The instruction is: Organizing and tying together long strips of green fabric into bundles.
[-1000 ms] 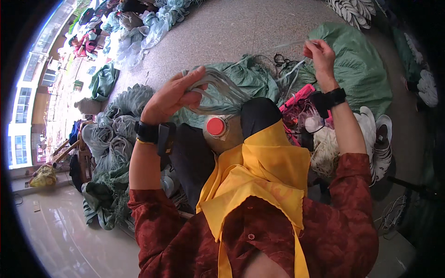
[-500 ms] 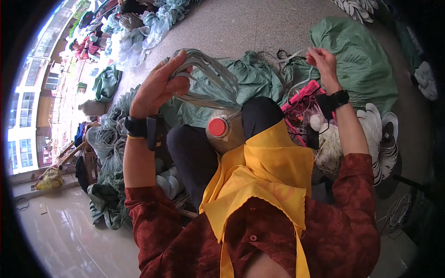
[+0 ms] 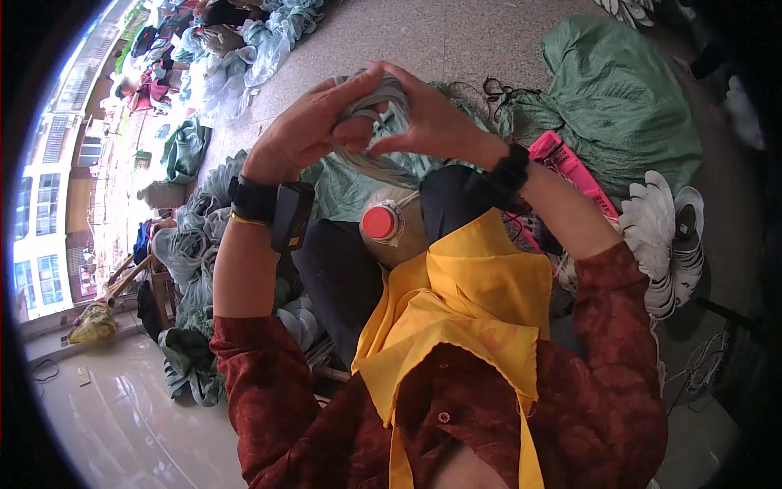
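A looped bundle of pale grey-green flat cord [image 3: 380,169] hangs in front of me above my lap. My left hand [image 3: 301,126] is closed round its upper left side, with the thumb through the loops. My right hand [image 3: 444,122] meets it from the other side, fingers curled over the top of the bundle and thumb below. Both sets of fingertips come together at the top, so part of the cord is hidden. Just under the bundle, between my knees, stands a large container with a red lid [image 3: 379,222].
To the right are a pink plastic basket [image 3: 570,167], a big green woven sack [image 3: 615,98] and stacked white shoe-shaped pieces [image 3: 650,236]. Grey-green cord bundles [image 3: 191,244] pile up on my left. At the far left, another person in red [image 3: 147,88] is near heaped pale material.
My right hand has come from above the pink basket leftward to the bundle and closed on it. The bundle's loops, spread wide before, are now drawn in tighter.
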Demonstrator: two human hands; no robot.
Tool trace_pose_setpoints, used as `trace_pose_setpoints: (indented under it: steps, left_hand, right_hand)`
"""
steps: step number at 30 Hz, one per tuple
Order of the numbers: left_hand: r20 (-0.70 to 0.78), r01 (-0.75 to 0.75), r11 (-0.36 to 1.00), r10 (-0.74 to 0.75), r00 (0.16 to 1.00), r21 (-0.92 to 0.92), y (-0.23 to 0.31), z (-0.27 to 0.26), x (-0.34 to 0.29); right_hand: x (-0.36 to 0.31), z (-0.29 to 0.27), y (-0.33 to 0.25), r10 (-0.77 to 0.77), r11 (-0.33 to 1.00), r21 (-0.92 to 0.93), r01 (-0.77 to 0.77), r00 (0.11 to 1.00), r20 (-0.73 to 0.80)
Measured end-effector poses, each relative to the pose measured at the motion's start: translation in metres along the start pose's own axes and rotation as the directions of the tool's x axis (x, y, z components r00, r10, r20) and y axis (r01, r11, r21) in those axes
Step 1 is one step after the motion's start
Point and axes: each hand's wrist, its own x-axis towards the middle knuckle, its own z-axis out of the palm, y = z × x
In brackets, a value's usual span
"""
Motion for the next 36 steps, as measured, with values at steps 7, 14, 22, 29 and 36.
trace_pose_setpoints:
  steps: [7,14,22,29,36]
  left_hand:
    - [0.154,0.051,0.998,-0.043,0.987,-0.045,-0.005,-0.011,-0.008]
    - [0.045,0.070,0.974,-0.082,0.996,0.214,-0.012,-0.012,-0.024]
    - [0.224,0.028,0.982,-0.070,0.972,0.189,-0.021,-0.013,-0.040]
    - [0.536,0.016,0.917,0.219,0.816,-0.399,-0.044,-0.002,-0.035]
    - [0.420,-0.113,0.979,0.176,0.890,-0.172,-0.007,0.005,-0.038]
  right_hand:
    - [0.013,-0.005,0.014,0.097,0.993,0.048,-0.108,0.976,0.193]
    - [0.024,-0.042,0.007,0.166,0.986,-0.062,-0.155,0.945,0.281]
    - [0.035,-0.069,-0.037,0.107,0.983,-0.178,-0.041,0.919,0.380]
    - [0.052,-0.070,-0.084,-0.012,0.993,-0.101,0.061,0.904,0.428]
    - [0.058,-0.068,-0.090,-0.078,0.971,-0.182,0.158,0.921,0.382]
